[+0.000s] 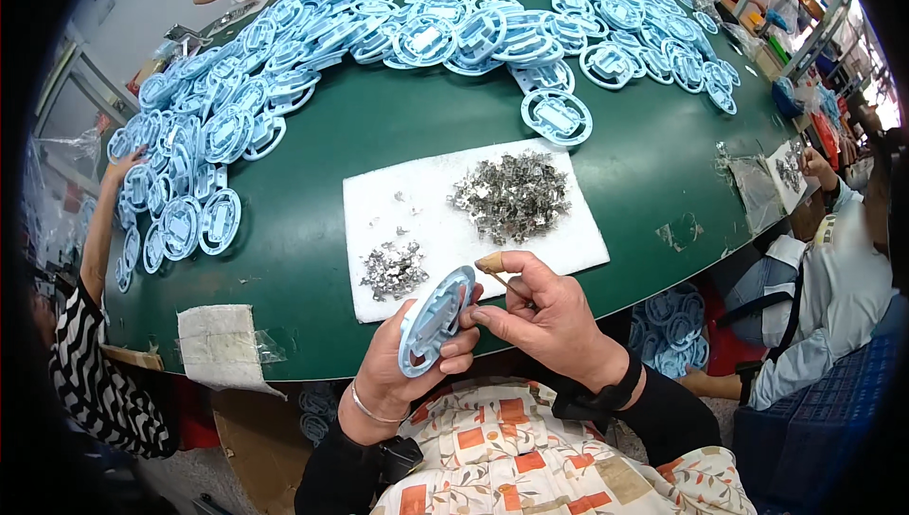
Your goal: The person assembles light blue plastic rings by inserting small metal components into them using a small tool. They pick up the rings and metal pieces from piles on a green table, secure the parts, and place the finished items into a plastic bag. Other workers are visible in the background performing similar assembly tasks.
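My left hand (383,373) grips a light-blue round plastic part (437,323), tilted up on edge, with its moulded inner side turned to the right. Close to its right edge is my right hand (559,326), thumb and fingers drawn together. A tan finger cot (490,263) covers the index fingertip, and a thin yellowish sliver shows beneath it; what the fingers hold is too small to name. Beyond my hands, a white foam sheet (426,221) carries a large heap of small metal clips (511,198) and a smaller heap of shiny metal pieces (393,271).
Light-blue round parts (421,40) lie piled in an arc across the green table (303,231). A folded white cloth (220,346) hangs over the near edge. Co-workers sit at left and right; another person's hand (123,167) reaches into the left pile.
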Tool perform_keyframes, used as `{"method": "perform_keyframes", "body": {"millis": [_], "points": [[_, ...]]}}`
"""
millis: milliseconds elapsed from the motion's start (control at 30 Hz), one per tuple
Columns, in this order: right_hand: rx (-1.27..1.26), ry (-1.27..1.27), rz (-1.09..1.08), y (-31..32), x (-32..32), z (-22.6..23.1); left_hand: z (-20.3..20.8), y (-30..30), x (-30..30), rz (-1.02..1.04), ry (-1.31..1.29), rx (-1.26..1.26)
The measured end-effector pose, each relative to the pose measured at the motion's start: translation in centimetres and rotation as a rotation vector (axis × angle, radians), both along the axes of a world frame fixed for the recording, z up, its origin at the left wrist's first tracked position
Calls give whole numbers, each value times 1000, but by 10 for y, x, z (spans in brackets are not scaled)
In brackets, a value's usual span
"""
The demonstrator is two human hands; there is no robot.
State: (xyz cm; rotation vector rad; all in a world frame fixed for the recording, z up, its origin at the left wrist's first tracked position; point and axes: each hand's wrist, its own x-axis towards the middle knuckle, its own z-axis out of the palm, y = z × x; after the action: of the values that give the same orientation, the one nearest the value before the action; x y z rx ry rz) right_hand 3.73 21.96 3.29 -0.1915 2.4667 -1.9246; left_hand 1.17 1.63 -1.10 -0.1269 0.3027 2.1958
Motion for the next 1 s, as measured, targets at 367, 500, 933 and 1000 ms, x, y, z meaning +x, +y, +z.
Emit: {"method": "perform_keyframes", "body": {"millis": [367,500,933,1000], "points": [[-100,-84,92,5,-7,-14,4,0,0,-196,-43,-22],[-53,-159,234,24,-8,-7,6,-12,3,-176,161,-234],[647,304,142,-30,-64,-3,17,-30,15,-53,285,-506],[725,324,153,-38,-73,-6,18,-30,15,-52,266,-492]]}}
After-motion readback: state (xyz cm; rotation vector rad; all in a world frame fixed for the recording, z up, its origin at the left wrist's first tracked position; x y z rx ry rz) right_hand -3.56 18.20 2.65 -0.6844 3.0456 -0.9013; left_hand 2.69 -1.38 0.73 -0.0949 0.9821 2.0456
